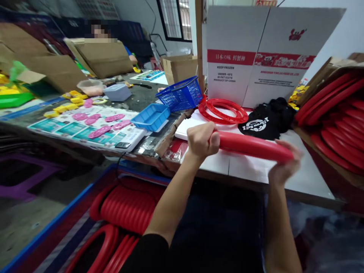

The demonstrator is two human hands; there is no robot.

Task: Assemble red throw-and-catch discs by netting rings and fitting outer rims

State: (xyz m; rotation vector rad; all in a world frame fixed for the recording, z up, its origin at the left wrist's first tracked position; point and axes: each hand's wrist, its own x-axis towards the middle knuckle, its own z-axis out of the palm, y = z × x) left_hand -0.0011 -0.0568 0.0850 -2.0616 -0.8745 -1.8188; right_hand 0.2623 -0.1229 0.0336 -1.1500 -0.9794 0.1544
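L hand [203, 140] & R hand [285, 167] clasp red ring [253, 146]; blk cloth [264, 119] "Throw Ball", ctn [264, 53] "KEEP FROZEN".

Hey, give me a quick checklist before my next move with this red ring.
1. Left hand gripping the red ring: ok, fist closed at its left end.
2. Right hand on the ring: ok, at the opposite end.
3. Right fingers fully closed: cannot tell, the hand is blurred.
4. Ring free of damage: cannot tell, it shows nearly edge-on.
5. Black printed cloth laid flat: not ok, it is bunched up.
6. Blue mesh basket sitting level: not ok, it is tilted.
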